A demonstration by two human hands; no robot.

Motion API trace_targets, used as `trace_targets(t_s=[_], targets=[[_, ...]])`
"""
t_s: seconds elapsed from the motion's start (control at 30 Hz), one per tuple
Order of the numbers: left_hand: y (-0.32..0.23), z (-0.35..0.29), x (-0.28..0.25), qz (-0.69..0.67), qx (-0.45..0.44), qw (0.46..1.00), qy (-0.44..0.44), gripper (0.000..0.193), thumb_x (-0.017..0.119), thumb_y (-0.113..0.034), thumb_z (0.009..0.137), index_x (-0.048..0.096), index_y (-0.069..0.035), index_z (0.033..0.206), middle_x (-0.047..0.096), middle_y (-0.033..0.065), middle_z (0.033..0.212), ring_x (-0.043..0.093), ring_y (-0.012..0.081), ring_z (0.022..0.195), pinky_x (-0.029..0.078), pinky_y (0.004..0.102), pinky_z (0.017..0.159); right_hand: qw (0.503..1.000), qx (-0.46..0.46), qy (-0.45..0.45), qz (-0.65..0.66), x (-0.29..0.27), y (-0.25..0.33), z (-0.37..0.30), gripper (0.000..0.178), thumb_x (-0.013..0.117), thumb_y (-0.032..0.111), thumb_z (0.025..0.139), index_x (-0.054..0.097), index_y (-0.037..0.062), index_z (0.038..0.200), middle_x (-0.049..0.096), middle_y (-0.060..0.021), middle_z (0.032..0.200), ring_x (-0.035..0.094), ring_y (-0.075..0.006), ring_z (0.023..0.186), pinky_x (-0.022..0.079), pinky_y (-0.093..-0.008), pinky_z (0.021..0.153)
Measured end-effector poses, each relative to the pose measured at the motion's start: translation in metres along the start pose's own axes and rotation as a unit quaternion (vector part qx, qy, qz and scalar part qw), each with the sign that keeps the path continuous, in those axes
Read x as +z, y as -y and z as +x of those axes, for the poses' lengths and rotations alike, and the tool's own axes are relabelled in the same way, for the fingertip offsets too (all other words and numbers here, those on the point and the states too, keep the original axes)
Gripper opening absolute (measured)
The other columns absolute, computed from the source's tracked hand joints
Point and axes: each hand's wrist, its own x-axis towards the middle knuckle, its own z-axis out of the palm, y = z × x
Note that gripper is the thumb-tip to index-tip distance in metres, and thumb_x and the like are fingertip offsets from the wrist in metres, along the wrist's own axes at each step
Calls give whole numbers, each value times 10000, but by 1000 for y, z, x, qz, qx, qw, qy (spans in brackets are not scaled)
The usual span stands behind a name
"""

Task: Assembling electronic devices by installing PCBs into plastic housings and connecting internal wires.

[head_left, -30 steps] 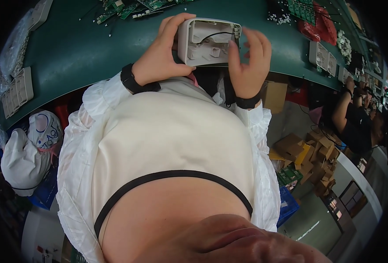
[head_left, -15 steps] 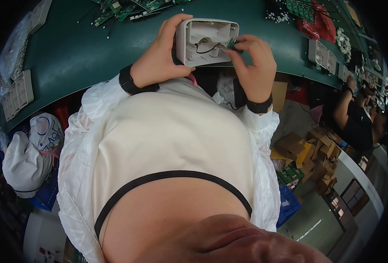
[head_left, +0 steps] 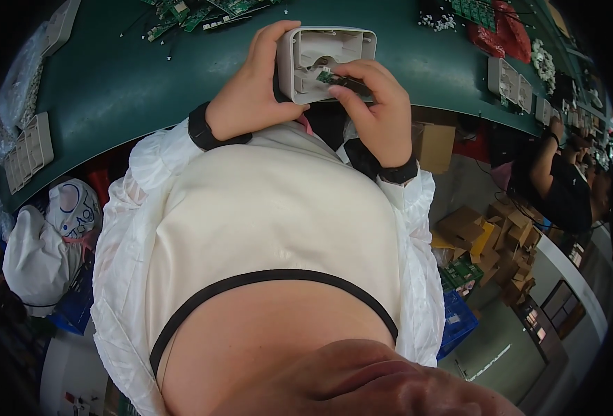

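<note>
On the left, a clear plastic bag (head_left: 21, 90) is lying on the green surface (head_left: 147, 90) near a pale slotted casing (head_left: 29, 154). The left hand (head_left: 247, 97), fingers spread, is gripping the open white plastic housing (head_left: 328, 46) by its left side. The right hand (head_left: 382, 107) is pinching a small green circuit board (head_left: 326, 75) before the housing's compartments. Farther right, another open casing (head_left: 509, 83) is resting near a red bag (head_left: 511, 33).

A pale, boxy plastic housing (head_left: 334, 44) with rounded corners is held with its compartmented open side facing the camera. A small green circuit board (head_left: 326, 75), partly covered, overlaps its hollow, perhaps inside it.
</note>
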Motion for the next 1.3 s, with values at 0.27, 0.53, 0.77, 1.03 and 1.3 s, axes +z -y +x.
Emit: trace_targets(t_s=[0.27,0.53,0.77,1.03,1.3], targets=[[-11,0,-2,81,73,994,-24,1033,870,-113,658,319,-126,1532,383,159,1489,532,390,1272,529,408,988,995,26,93,32,-11,-7,-1,181,750,-44,845,696,-13,1015,678,-77,1060,654,-192,1000,507,-307,911],[-17,0,-5,133,62,989,-23,987,856,-136,673,378,-191,1534,435,116,1518,639,356,1118,588,401,877,984,43,130,117,-16,-23,-8,190,747,-81,822,693,-9,989,664,-78,1089,642,-193,1054,502,-312,918],[-15,-3,-6,51,-5,999,-16,989,852,-126,692,365,-195,1550,447,122,1513,683,322,1032,610,372,809,988,-87,129,-18,-8,-18,-14,236,754,-88,782,706,15,988,691,-97,1100,649,-270,1058,516,-355,913],[-3,-1,-13,-53,-96,994,10,1035,854,-94,701,307,-158,1578,455,161,1480,689,262,1000,604,337,776,969,-203,97,-106,7,-18,-7,189,789,-23,780,708,11,947,709,-116,1081,660,-316,1021,517,-389,892],[12,-1,-10,-60,-35,998,-5,1072,810,-10,737,183,-141,1597,530,159,1354,694,217,986,591,332,790,994,-80,28,-74,20,-9,-6,189,773,-6,815,716,2,995,713,-128,1009,671,-313,973,523,-385,867]])
